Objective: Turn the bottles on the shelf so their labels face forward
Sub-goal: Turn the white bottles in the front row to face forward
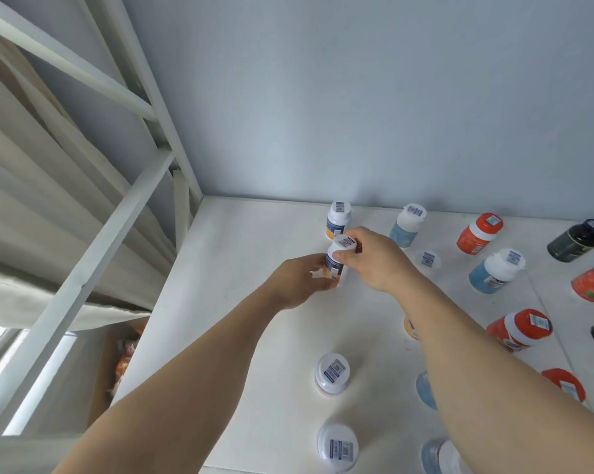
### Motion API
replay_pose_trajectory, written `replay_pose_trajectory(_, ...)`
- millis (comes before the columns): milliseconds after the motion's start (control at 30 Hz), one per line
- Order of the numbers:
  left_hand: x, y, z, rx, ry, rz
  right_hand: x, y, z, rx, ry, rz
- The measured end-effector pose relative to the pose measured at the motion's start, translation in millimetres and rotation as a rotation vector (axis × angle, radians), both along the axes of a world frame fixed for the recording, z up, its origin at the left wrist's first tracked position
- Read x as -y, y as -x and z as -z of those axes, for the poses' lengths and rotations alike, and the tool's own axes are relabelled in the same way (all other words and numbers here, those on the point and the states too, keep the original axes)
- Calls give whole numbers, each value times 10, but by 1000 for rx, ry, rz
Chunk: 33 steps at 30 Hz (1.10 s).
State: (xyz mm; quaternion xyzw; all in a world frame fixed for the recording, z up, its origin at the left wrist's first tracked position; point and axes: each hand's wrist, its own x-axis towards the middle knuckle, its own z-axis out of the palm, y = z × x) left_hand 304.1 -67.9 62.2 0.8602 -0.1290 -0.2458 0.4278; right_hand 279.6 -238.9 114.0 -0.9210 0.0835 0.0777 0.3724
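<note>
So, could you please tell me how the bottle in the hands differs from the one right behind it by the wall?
The held bottle is gripped by the left hand at its body and the right hand at its cap; the back bottle stands untouched. The held one sits nearer. Both have white caps with stickers and dark labels.

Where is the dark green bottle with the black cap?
In the head view, the dark green bottle with the black cap stands at the far right of the white shelf, by the back wall, right of the orange bottle with the orange cap.
</note>
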Motion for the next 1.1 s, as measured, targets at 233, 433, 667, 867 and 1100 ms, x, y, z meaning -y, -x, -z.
replay_pose_trajectory(233,-120,-188,-285,-260,105,170,-50,-121,-174,17,65,39)
replay_pose_trajectory(433,-192,-283,-344,-325,89,217,-112,-136,-258,21,103,60)
replay_pose_trajectory(667,-194,-284,-364,-335,110,222,-109,-129,-270,29,98,43)
replay_pose_trajectory(867,-151,-240,-307,-68,-54,237,-69,-109,-179,35,14,19)
replay_pose_trajectory(1100,-170,-200,-142,241,-379,284,-38,-16,182,-27,-81,50)
